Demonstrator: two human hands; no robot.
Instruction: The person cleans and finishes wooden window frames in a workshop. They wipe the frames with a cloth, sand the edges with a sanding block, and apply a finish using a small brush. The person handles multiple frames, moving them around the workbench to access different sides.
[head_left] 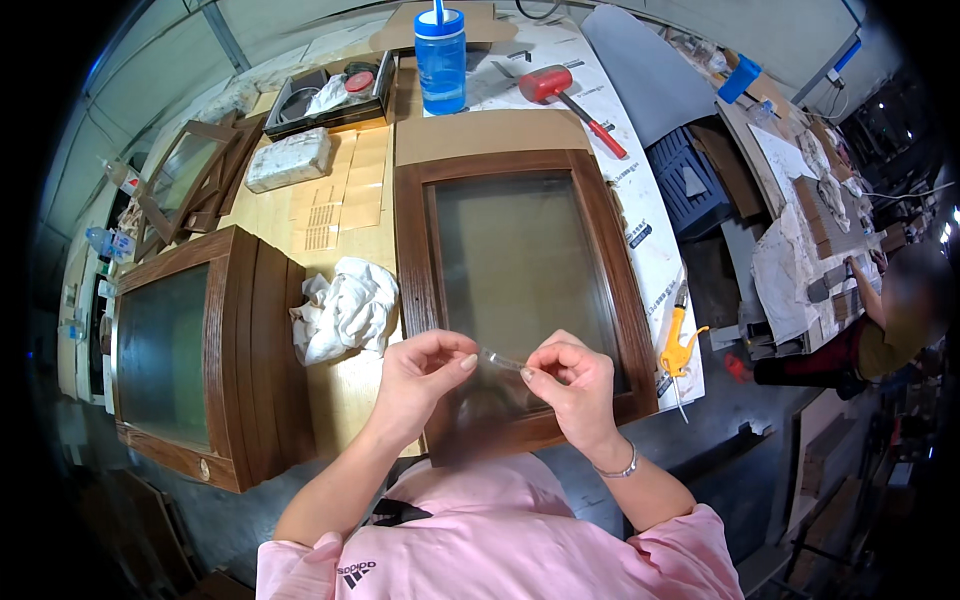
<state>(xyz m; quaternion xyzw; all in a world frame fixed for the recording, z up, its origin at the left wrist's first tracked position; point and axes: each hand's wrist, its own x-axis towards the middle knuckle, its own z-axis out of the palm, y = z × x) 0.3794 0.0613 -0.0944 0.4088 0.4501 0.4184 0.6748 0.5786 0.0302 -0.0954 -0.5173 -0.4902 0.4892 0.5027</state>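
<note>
The short clear strip (pixel 503 360), pinched between the fingertips of the left hand (pixel 425 372) and right hand (pixel 578 382) above the glass-panelled wooden door (pixel 515 255), toward its six o'clock, could be creased or dropped if pulled unevenly.

This is a workshop, one that deals in woodwork: a brown wooden frame (pixel 415 260) with a see-through pane lies at the centre of a bench (pixel 345 405), and a stack of similar frames (pixel 240 350) stands between 8 and 9 o'clock. A red mallet (pixel 545 84) lies just past 12 o'clock, a yellow air blow gun (pixel 677 350) past 3. Another person (pixel 882 345) works at 3 o'clock, beside a cluttered second worktable (pixel 748 140).
</note>
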